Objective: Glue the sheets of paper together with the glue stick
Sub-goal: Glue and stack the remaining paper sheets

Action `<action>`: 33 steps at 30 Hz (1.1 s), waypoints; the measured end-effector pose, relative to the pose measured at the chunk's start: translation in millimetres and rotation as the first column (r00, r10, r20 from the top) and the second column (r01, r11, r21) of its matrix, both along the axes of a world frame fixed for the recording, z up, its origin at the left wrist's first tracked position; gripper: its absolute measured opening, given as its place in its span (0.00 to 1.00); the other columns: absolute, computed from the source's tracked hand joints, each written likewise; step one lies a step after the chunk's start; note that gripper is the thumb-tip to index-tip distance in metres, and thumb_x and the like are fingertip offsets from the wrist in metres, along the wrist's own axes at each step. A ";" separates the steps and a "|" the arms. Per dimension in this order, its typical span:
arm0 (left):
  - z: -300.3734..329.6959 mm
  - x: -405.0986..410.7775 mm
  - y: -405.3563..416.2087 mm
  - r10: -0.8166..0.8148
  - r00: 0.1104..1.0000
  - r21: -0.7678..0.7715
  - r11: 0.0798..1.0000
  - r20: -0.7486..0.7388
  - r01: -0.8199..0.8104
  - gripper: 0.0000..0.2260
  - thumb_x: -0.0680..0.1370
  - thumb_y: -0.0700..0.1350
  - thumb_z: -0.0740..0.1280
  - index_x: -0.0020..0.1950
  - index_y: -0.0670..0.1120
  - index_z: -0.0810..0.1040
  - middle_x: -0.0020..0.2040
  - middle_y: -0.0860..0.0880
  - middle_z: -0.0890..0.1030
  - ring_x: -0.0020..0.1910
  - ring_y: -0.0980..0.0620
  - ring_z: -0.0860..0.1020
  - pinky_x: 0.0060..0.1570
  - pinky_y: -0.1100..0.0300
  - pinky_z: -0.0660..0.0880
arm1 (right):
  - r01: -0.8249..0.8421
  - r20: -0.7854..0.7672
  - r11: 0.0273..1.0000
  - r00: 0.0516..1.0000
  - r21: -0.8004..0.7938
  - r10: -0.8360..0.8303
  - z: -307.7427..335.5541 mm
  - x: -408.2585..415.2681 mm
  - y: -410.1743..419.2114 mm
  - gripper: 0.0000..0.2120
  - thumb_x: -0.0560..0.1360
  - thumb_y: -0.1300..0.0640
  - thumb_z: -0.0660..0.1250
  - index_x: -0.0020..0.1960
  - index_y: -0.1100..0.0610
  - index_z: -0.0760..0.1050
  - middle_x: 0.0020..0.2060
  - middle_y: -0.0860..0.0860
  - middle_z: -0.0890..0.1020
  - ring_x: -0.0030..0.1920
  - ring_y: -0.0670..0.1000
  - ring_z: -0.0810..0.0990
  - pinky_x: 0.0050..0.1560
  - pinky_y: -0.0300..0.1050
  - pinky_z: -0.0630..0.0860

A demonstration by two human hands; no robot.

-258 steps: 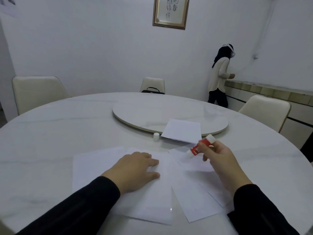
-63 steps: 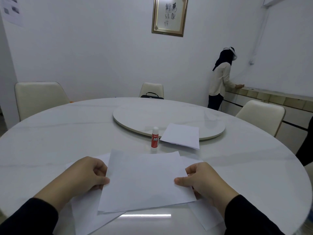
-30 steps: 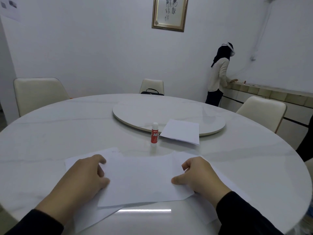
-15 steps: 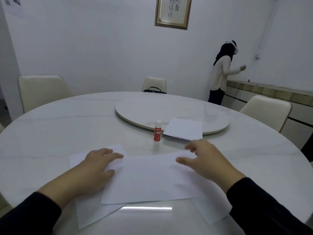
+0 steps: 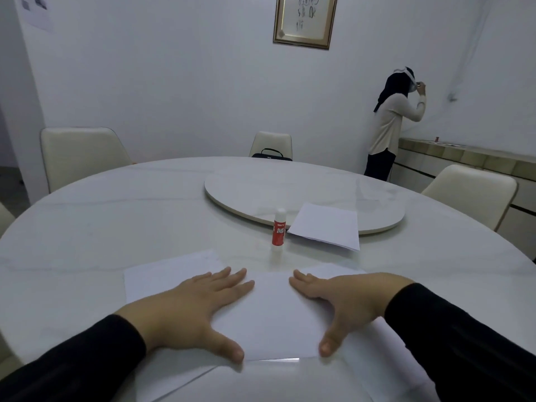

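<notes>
The sheets of paper [image 5: 272, 311] lie overlapped at the table's near edge under the flat, open left hand [image 5: 191, 309] and right hand [image 5: 342, 303], which should press outward evenly to seal the joint without wrinkles.

- Private dining or meeting room, indoors.
- Big round marble-look desk [image 5: 145, 216] with a raised turntable [image 5: 261, 187] at centre.
- Cream padded chairs [image 5: 78, 155] set around it.
- Plain white walls; gilt-framed calligraphy [image 5: 304, 18] hung high.
- Low tiled sideboard [image 5: 464, 158] along right wall, a second person [image 5: 391, 126] standing at it.
</notes>
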State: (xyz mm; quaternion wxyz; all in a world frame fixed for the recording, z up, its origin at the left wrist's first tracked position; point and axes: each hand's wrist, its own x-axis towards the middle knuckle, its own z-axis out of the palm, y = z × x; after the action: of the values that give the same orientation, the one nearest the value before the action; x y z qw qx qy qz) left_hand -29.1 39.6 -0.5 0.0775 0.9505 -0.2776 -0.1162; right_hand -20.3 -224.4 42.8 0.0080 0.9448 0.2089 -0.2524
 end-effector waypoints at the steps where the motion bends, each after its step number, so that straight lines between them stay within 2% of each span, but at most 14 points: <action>1: 2.5 0.4 1.2 -0.002 1.000 -0.001 1.000 -0.019 0.002 0.50 0.58 0.75 0.61 0.73 0.67 0.40 0.71 0.68 0.35 0.71 0.66 0.32 0.69 0.63 0.34 | -0.006 0.002 1.000 1.000 -0.004 0.006 0.7 0.9 -2.3 0.56 0.64 0.40 0.75 0.76 0.39 0.37 0.74 0.32 0.39 0.76 0.41 0.47 0.76 0.48 0.47; 5: 6.3 2.4 3.5 -0.014 0.999 0.000 1.000 -0.040 0.014 0.51 0.54 0.76 0.62 0.71 0.70 0.39 0.72 0.69 0.36 0.72 0.65 0.33 0.69 0.63 0.34 | 0.008 0.011 1.000 1.000 0.004 -0.008 -3.1 3.8 -8.5 0.58 0.62 0.39 0.76 0.76 0.39 0.37 0.74 0.31 0.39 0.76 0.41 0.47 0.76 0.48 0.48; 8: 1.6 0.8 5.7 -0.034 0.999 0.011 0.999 0.018 0.034 0.45 0.57 0.77 0.59 0.66 0.73 0.38 0.72 0.69 0.35 0.72 0.66 0.33 0.70 0.64 0.35 | 0.036 0.016 0.999 0.999 0.015 -0.036 -3.9 2.3 -11.7 0.59 0.60 0.37 0.76 0.75 0.38 0.36 0.73 0.30 0.40 0.76 0.41 0.47 0.75 0.48 0.49; 12: -1.7 -2.0 9.5 -0.053 0.996 0.017 0.998 0.067 0.052 0.43 0.60 0.78 0.57 0.68 0.72 0.37 0.72 0.69 0.34 0.72 0.66 0.32 0.69 0.66 0.35 | 0.053 0.002 0.997 0.999 0.047 -0.053 -6.2 0.0 -16.9 0.58 0.61 0.36 0.74 0.76 0.39 0.36 0.72 0.29 0.38 0.76 0.41 0.46 0.75 0.45 0.48; 18: -2.7 -0.4 11.9 -0.051 0.997 0.009 0.999 0.055 0.051 0.44 0.59 0.78 0.57 0.69 0.73 0.38 0.73 0.68 0.34 0.72 0.66 0.32 0.70 0.64 0.35 | 0.059 -0.025 0.992 0.998 0.114 -0.056 -15.3 -3.2 -25.2 0.58 0.64 0.35 0.71 0.75 0.43 0.31 0.68 0.30 0.35 0.73 0.37 0.36 0.75 0.44 0.39; 21: -3.5 -1.4 12.2 -0.025 0.998 -0.013 1.000 0.053 0.026 0.44 0.58 0.79 0.58 0.69 0.74 0.40 0.73 0.66 0.34 0.72 0.66 0.34 0.70 0.64 0.37 | 0.065 -0.012 0.989 0.998 0.131 -0.064 -18.8 -7.6 -29.3 0.57 0.65 0.34 0.70 0.76 0.44 0.32 0.68 0.31 0.36 0.74 0.38 0.35 0.75 0.42 0.39; 23: -3.1 -2.4 11.2 -0.020 0.998 -0.032 0.999 0.053 0.022 0.44 0.58 0.78 0.59 0.69 0.74 0.42 0.73 0.67 0.35 0.72 0.66 0.35 0.70 0.64 0.37 | 0.076 0.076 0.983 0.993 0.167 -0.090 -16.3 -8.7 -26.4 0.53 0.66 0.35 0.70 0.78 0.46 0.39 0.73 0.33 0.41 0.76 0.40 0.42 0.74 0.39 0.43; 24: -2.2 -2.7 10.6 -0.020 0.998 -0.045 0.999 0.053 0.022 0.44 0.58 0.77 0.60 0.69 0.74 0.42 0.74 0.67 0.36 0.72 0.66 0.36 0.70 0.65 0.37 | 0.092 0.151 0.972 0.980 0.218 -0.127 -14.0 -7.2 -22.5 0.49 0.67 0.36 0.70 0.78 0.47 0.46 0.75 0.36 0.48 0.76 0.41 0.48 0.73 0.38 0.48; 26: -0.3 -3.7 9.4 -0.024 0.999 -0.062 0.998 0.045 0.027 0.43 0.58 0.76 0.61 0.68 0.74 0.44 0.73 0.68 0.36 0.71 0.68 0.37 0.69 0.65 0.38 | 0.105 0.262 0.926 0.942 0.362 -0.209 -9.3 -1.5 -7.7 0.40 0.70 0.38 0.68 0.76 0.47 0.57 0.74 0.40 0.61 0.73 0.43 0.60 0.69 0.36 0.57; 27: 0.0 -3.9 9.2 -0.029 0.999 -0.066 0.997 0.042 0.032 0.43 0.58 0.76 0.61 0.68 0.75 0.45 0.73 0.68 0.37 0.71 0.68 0.37 0.69 0.66 0.38 | 0.093 0.277 0.909 0.935 0.407 -0.219 -8.5 1.6 2.1 0.37 0.70 0.38 0.68 0.75 0.47 0.59 0.73 0.41 0.63 0.72 0.43 0.62 0.67 0.36 0.58; 30: 0.0 -3.5 9.1 -0.043 0.998 -0.062 0.997 0.045 0.046 0.41 0.58 0.75 0.62 0.67 0.75 0.44 0.72 0.68 0.36 0.71 0.68 0.36 0.68 0.66 0.38 | 0.080 0.234 0.923 0.956 0.377 -0.179 -15.6 12.8 28.6 0.42 0.65 0.36 0.71 0.74 0.46 0.60 0.69 0.42 0.66 0.69 0.45 0.65 0.69 0.42 0.62; 33: -1.3 -1.7 9.2 -0.038 0.998 -0.066 0.997 0.053 0.042 0.42 0.57 0.77 0.60 0.66 0.76 0.44 0.73 0.68 0.36 0.71 0.67 0.36 0.69 0.65 0.38 | 0.151 0.192 0.945 0.958 0.290 -0.212 -10.5 24.2 41.3 0.45 0.57 0.37 0.77 0.69 0.47 0.65 0.61 0.42 0.68 0.62 0.47 0.70 0.65 0.46 0.69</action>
State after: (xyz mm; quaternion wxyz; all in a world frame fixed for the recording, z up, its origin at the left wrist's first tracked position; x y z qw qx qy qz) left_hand -30.8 48.8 -1.8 0.0997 0.9443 -0.3022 -0.0836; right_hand 3.9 -183.1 32.3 -0.1222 0.9742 0.1512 -0.1147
